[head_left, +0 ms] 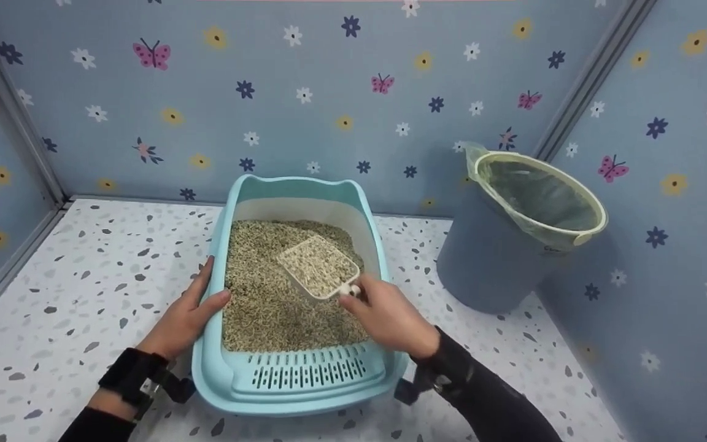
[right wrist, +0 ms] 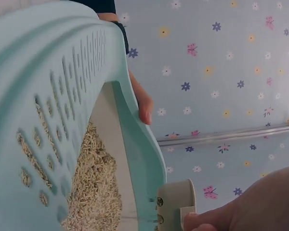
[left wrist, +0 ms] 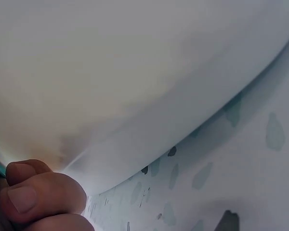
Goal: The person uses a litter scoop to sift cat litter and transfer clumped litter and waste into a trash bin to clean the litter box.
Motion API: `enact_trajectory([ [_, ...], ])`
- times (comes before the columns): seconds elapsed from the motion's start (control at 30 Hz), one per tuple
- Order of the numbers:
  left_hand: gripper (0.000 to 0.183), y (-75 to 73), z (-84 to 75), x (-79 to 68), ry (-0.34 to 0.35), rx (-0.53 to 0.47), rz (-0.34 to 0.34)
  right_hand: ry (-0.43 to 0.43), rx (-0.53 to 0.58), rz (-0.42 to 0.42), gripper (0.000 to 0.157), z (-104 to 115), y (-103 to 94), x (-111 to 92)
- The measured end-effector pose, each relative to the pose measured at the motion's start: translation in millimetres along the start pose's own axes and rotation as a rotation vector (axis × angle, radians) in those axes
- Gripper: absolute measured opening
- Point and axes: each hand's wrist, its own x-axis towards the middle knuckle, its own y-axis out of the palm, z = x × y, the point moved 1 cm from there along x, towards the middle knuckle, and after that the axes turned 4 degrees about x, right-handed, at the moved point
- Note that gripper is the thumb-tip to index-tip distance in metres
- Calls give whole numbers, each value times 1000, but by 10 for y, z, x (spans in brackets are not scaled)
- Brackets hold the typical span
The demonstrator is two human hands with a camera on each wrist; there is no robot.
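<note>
A light-blue litter box (head_left: 292, 404) with a slotted front ledge holds brownish pellet litter (head_left: 255, 307). My left hand (head_left: 175, 322) grips its left rim, thumb over the top edge; in the left wrist view, curled fingers (left wrist: 48, 195) show beside the pale outer wall. My right hand (head_left: 393, 319) holds a white litter scoop (head_left: 348, 289) by its handle, over the right half of the box. Pale litter fills the scoop's basket, and most of the handle is hidden by my hand. The right wrist view shows part of the scoop (right wrist: 177, 202) near the box's rim.
To the right stands a tall grey-blue bin (head_left: 491, 264) with a cream rim and a translucent bag liner. Flower-and-butterfly wall panels (head_left: 329, 92) enclose the back and sides. The speckled white surface (head_left: 96, 282) lies under the box and bin.
</note>
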Motion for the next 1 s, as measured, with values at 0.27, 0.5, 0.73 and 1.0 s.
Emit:
enact_trajectory([
  [0.27, 84, -44, 19, 3, 28, -1, -18, -27, 3, 25, 19, -4, 16, 74],
  [0.5, 86, -9, 14, -5, 20, 19, -4, 27, -46, 28, 17, -52, -34, -47],
  [0.73, 85, -28, 5, -6, 16, 10, -21, 29, 2, 32, 17, 30, 3, 198],
  [1.0, 86, 46, 3, -3, 9, -15, -8, 26, -33, 30, 23, -150, -75, -105],
])
